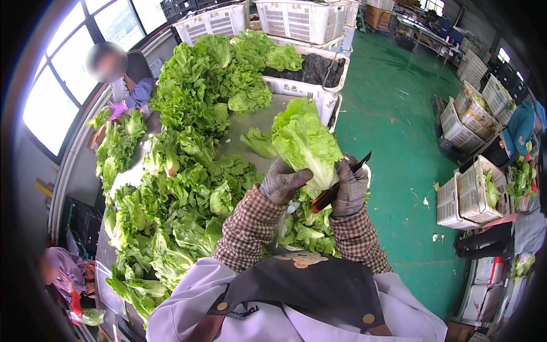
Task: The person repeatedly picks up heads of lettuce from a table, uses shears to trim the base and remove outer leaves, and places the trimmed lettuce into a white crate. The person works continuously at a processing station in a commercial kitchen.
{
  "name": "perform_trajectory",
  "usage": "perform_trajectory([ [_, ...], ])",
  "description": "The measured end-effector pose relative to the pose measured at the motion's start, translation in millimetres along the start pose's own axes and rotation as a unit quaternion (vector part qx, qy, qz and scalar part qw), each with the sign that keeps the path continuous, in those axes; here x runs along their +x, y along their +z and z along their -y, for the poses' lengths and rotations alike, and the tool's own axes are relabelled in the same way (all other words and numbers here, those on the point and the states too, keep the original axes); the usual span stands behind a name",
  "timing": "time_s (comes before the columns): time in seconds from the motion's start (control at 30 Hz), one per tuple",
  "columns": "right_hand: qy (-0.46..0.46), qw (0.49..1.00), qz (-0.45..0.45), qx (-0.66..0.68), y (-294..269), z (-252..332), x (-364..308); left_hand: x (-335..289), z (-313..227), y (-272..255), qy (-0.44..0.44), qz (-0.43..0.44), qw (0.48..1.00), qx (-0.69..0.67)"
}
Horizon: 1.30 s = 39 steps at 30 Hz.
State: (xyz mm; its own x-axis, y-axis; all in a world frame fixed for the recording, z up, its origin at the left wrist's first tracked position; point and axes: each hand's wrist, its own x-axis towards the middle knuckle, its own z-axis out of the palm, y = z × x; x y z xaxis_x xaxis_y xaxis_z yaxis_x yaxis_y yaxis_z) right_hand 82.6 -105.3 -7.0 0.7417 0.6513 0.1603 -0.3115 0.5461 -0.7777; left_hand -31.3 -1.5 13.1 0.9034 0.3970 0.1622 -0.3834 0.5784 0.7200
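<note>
My left hand (pixel 285 180) wears a grey glove and is closed around the lower left side of a light-green head of lettuce (pixel 303 135), its leaves upright. Gripped in my gloved right hand (pixel 350 189) is a black-and-orange knife (pixel 326 197); its dark pointed end sticks out above the fingers. The right fingers also sit against the lettuce's pale base, whose cut end is partly hidden. A loose lettuce leaf (pixel 260 142) lies on the metal table (pixel 242 126) just beyond. Below my hands are more lettuce leaves (pixel 307 232).
Piled lettuce (pixel 191 97) covers the table's left side. A white crate (pixel 302 86) with black lining stands at its far right. Across the green floor (pixel 399 137) are stacked crates (pixel 476 191) and a co-worker in teal (pixel 519 128). Two other people work at left.
</note>
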Motion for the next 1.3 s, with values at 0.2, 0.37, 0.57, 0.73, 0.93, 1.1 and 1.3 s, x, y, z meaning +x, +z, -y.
perform_trajectory([
  [0.2, 0.077, 0.988, -0.078, 0.109, -10.9, -5.5, 8.7, 0.3, 7.9, -2.2, 0.003, 0.004, 0.999, -0.044],
  [0.37, 0.124, 0.961, -0.217, 0.121, -7.5, -2.7, 17.8, 8.3, 21.8, -23.1, 0.051, -0.064, 0.985, -0.153],
  [0.57, 0.205, 0.936, -0.233, -0.165, -55.0, -10.4, 40.2, 13.3, 27.9, -31.3, 0.06, -0.123, 0.971, -0.196],
  [0.73, -0.089, 0.954, -0.03, -0.283, -17.6, -14.9, 16.6, 21.3, 36.5, -21.3, 0.059, -0.163, 0.983, -0.059],
  [0.93, -0.211, 0.845, 0.006, -0.492, -13.9, -13.5, 13.6, 21.3, 41.0, -9.1, 0.052, -0.165, 0.985, 0.015],
  [1.1, -0.127, 0.806, 0.013, -0.577, -16.9, -18.2, 17.5, 16.0, 46.4, -14.3, 0.051, -0.198, 0.979, -0.001],
  [1.3, -0.059, 0.921, -0.019, -0.384, -22.6, -29.2, 21.1, 12.9, 36.1, -18.4, 0.048, -0.159, 0.986, -0.022],
])
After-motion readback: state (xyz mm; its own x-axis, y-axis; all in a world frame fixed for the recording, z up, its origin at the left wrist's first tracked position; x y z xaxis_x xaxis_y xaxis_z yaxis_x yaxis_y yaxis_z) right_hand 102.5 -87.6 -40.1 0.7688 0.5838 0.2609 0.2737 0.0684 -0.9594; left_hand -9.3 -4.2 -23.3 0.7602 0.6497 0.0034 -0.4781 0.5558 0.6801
